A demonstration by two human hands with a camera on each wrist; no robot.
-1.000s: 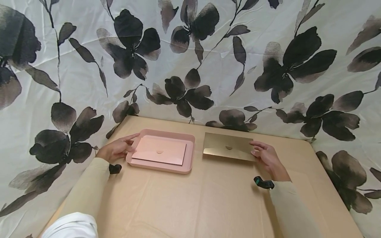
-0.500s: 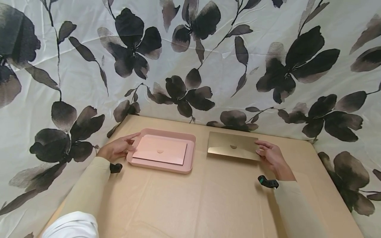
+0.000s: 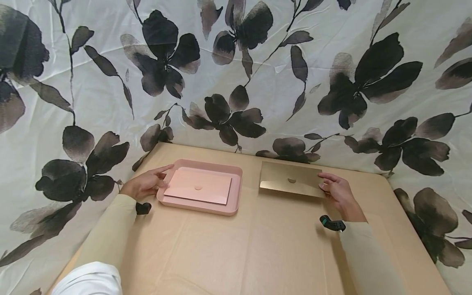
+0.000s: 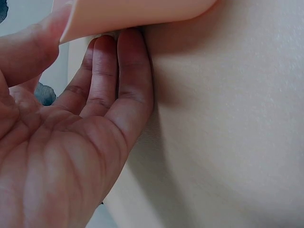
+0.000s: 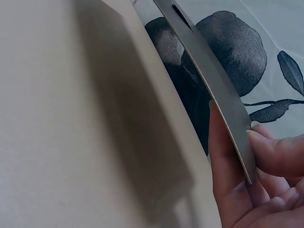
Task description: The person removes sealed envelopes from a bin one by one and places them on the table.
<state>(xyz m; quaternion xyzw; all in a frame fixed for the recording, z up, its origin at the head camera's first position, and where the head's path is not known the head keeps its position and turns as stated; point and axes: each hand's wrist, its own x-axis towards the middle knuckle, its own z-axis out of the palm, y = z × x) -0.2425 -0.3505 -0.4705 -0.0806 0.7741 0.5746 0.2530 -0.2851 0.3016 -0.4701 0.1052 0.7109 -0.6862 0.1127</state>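
Note:
A pink envelope (image 3: 212, 184) with a small half-round mark lies in a shallow pink tray (image 3: 237, 188) on the left of the table. My left hand (image 3: 144, 185) grips the tray's left end. In the left wrist view, the thumb is at the rim and the other fingers reach beneath the tray (image 4: 142, 12). To the right, my right hand (image 3: 340, 196) holds a gold envelope (image 3: 282, 174) by its right end. The right wrist view shows this envelope (image 5: 213, 78) edge-on, pinched between thumb and fingers, raised over the table with its shadow below.
The tan-covered table (image 3: 221, 254) has rounded far corners. Behind it and down both sides hangs a pale cloth (image 3: 287, 106) with large dark flowers. A dark band (image 3: 332, 224) shows at the right wrist.
My right hand has carried the gold envelope a little to the right, away from the tray, then slightly up. The left hand and the tray keep their place.

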